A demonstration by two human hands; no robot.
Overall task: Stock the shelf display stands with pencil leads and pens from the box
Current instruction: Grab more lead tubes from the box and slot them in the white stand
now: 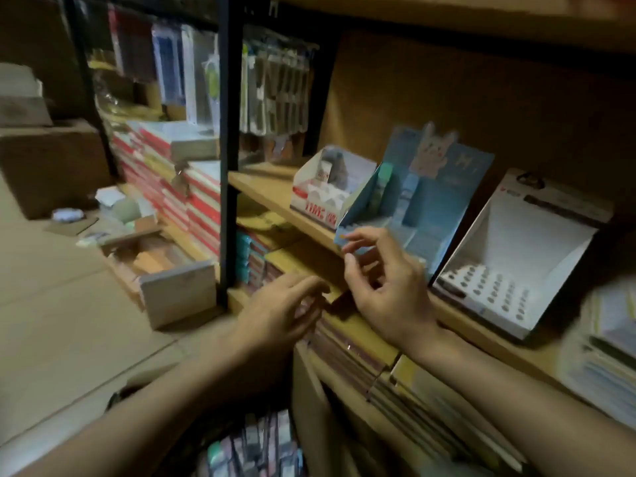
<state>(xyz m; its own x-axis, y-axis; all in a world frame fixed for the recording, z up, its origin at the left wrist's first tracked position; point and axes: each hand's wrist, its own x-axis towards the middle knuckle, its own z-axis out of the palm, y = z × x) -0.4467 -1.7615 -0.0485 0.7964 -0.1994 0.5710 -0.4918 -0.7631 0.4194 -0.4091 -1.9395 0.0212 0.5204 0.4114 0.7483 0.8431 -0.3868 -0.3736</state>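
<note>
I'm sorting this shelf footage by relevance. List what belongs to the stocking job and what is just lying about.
Part of the job:
- blue rabbit display stand, right hand at its front edge
- white display stand with holes
- red-and-white display stand
- left hand

Just lying about:
- stacked red-spined books
- hanging blister packs
- open cardboard box on the floor

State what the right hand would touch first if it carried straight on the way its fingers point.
Most likely the front edge of the blue display stand: the right hand already has its fingers at it, though contact is unclear.
</note>
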